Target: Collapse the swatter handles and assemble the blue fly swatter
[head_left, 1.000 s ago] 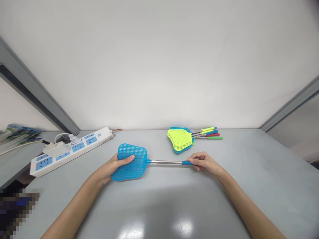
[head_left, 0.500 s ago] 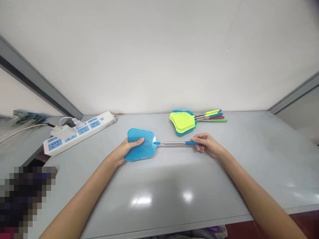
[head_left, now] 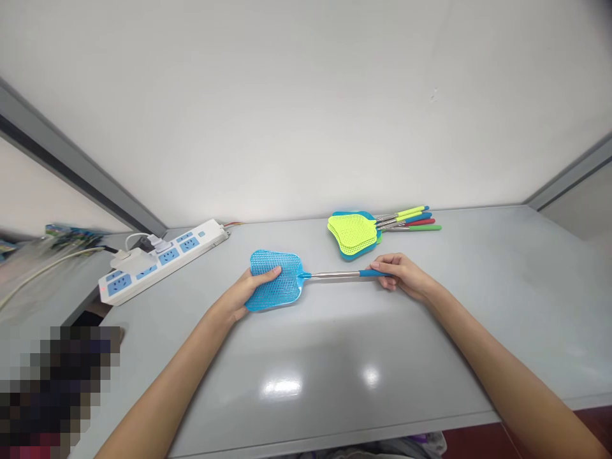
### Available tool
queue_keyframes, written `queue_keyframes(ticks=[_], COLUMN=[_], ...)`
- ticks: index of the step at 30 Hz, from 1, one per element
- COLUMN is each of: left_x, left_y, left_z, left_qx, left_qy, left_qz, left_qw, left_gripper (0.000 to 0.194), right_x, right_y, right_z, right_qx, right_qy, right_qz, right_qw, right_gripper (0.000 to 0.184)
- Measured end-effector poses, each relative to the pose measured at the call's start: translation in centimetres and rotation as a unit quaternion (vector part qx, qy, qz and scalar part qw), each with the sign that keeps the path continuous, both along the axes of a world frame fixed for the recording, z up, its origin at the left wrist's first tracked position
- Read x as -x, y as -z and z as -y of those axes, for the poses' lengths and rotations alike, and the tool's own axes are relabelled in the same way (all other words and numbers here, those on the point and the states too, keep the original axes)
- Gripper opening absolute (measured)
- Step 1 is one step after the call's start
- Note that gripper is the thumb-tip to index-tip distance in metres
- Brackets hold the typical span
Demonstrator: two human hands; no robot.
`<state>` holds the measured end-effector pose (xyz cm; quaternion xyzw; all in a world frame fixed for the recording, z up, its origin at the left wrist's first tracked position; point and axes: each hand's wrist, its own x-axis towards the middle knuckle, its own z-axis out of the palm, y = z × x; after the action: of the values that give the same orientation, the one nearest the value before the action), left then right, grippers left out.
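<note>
A blue fly swatter (head_left: pixel 282 290) with a metal shaft and a blue grip is held level between my two hands over the grey table. My left hand (head_left: pixel 246 293) is closed on the left edge of its mesh head, thumb on top and fingers underneath. The end of the blue grip is pinched in my right hand (head_left: pixel 401 275). Behind it, close to the wall, lies a pile of fly swatters (head_left: pixel 352 231) with yellow-green and blue heads. Their yellow, blue, red and green handles point right.
A white power strip (head_left: pixel 165 258) with plugs and cables lies at the table's left. Beyond it, plastic-wrapped items (head_left: pixel 71 245) rest on a neighbouring surface. A pale wall (head_left: pixel 306 115) rises along the back edge, and grey frame posts stand at both sides.
The view has shifted slightly, so most things sit a little further right in the picture. Both hands keep the same hold on the blue fly swatter.
</note>
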<state>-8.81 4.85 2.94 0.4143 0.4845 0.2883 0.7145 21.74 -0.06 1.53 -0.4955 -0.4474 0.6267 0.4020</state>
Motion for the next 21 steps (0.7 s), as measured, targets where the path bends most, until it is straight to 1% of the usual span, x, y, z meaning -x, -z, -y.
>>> queue_keyframes(ticks=[3,8,12,17,21], left_x=[-0.2,-0.44,-0.34,-0.45,-0.77], left_y=[-0.2,-0.6,-0.53,-0.31,-0.29], left_z=[0.11,0.24,0.26,0.42,0.64], left_qx=[0.0,0.01,0.009,-0.004,-0.013], left_qy=[0.001,0.015,0.015,0.016,0.018], left_qz=[0.004,0.01,0.008,-0.004,-0.01], left_qw=[1.0,1.0,1.0,1.0,1.0], left_gripper=[0.039,0.036,0.036,0.039,0.037], right_x=[-0.08,-0.3,-0.36,-0.45,-0.51], right_y=[0.0,-0.2,-0.12,0.42,0.7], right_z=[0.03,0.19,0.27,0.06,-0.13], right_qx=[0.007,0.034,0.059,0.086,0.096], right_qy=[-0.003,-0.044,-0.066,-0.066,-0.061], right_qz=[-0.002,0.008,-0.013,-0.044,-0.058], right_qw=[1.0,0.998,0.996,0.993,0.992], right_gripper=[0.023,0.025,0.025,0.024,0.023])
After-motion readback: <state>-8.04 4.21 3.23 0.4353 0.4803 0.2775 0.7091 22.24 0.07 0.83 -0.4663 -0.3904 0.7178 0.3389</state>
